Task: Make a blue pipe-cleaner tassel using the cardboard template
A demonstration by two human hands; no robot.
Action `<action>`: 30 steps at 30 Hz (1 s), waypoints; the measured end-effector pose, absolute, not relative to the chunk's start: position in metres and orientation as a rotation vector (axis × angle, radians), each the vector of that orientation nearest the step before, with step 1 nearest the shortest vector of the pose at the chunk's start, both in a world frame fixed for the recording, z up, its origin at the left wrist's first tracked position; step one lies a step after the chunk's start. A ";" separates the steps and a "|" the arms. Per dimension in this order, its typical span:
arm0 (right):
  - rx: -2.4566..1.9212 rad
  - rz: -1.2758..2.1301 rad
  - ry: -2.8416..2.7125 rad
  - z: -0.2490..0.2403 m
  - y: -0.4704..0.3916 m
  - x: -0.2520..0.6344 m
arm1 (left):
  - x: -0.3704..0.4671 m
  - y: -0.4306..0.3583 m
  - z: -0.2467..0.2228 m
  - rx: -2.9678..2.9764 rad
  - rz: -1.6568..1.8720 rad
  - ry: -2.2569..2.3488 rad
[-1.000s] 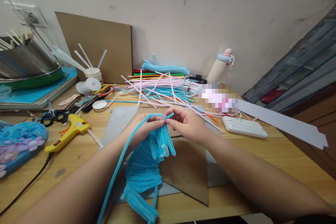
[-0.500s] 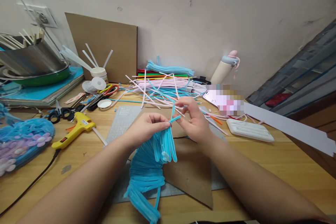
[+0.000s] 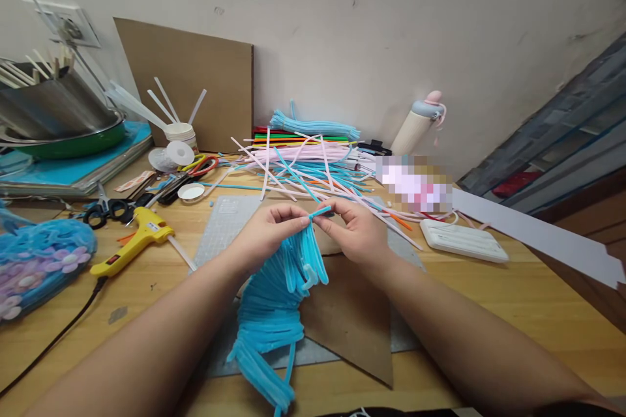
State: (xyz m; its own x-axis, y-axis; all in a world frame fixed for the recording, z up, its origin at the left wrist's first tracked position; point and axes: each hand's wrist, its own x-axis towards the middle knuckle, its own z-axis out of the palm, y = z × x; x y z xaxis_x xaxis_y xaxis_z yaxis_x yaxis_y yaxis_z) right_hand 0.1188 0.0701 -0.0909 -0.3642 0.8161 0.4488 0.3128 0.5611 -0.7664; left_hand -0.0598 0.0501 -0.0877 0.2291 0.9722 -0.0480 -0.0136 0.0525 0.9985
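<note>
Between thumb and fingers, my left hand [image 3: 276, 232] pinches the top of a blue pipe-cleaner piece [image 3: 268, 313]. The piece is made of many bent rows and hangs down in a curve, with looped ends [image 3: 313, 260] dangling just under the fingers. Close on the right, my right hand [image 3: 358, 234] has its thumb and forefinger pressed at a blue pipe cleaner [image 3: 320, 212] that sticks out from the top. Below both hands lie a cardboard sheet [image 3: 352, 319] and a grey cutting mat [image 3: 215, 228].
Loose pink and blue pipe cleaners [image 3: 298, 159] are heaped at the back. On the left are a yellow glue gun [image 3: 134, 241], scissors [image 3: 105, 208] and a blue flowered piece [image 3: 49, 260]. A white power bank [image 3: 463, 241] and a bottle [image 3: 415, 124] stand on the right.
My right hand has moved down and left toward my left hand, its fingers closing on the pipe cleaner. An upright blue end beside that hand no longer shows. The view has shifted slightly.
</note>
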 end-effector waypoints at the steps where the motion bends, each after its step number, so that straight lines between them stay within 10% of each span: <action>1: -0.908 0.754 -1.909 -0.091 0.070 0.118 | -0.060 0.050 -0.088 1.228 0.997 1.047; 18: -0.812 0.549 -1.948 -0.089 0.053 0.111 | -0.053 0.048 -0.088 1.402 1.170 1.141; 30: -0.958 1.453 -1.648 -0.080 0.068 0.114 | -0.055 0.045 -0.086 1.661 1.028 1.277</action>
